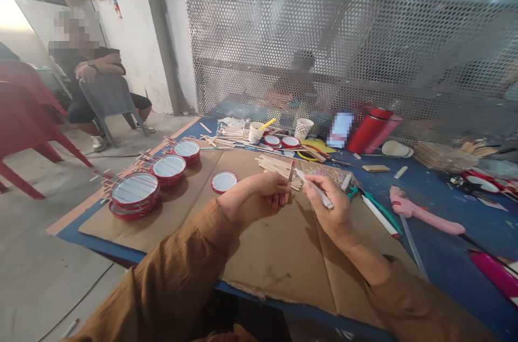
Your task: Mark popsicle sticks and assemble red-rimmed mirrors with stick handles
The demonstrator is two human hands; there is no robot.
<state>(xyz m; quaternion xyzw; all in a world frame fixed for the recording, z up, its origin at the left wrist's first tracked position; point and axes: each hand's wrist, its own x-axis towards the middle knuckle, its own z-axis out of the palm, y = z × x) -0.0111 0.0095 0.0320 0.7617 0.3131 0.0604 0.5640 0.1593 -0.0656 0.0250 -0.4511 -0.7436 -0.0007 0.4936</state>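
Note:
My left hand pinches a flat wooden craft stick upright; its upper part looks reddish brown. In my right hand is a white marker pen, its tip close beside the stick; whether they touch I cannot tell. Behind my left hand lies a pile of plain craft sticks. Small coloured bands are spread beyond my right hand. A single red-rimmed round lid rests on the cardboard. Stacks of similar lids, with sticks poking out, stand to the left.
Green-handled pliers, a white pen with a red end and a pink glue gun lie right. Paper cups, a phone and a red flask stand before a perforated metal panel. A person sits at left.

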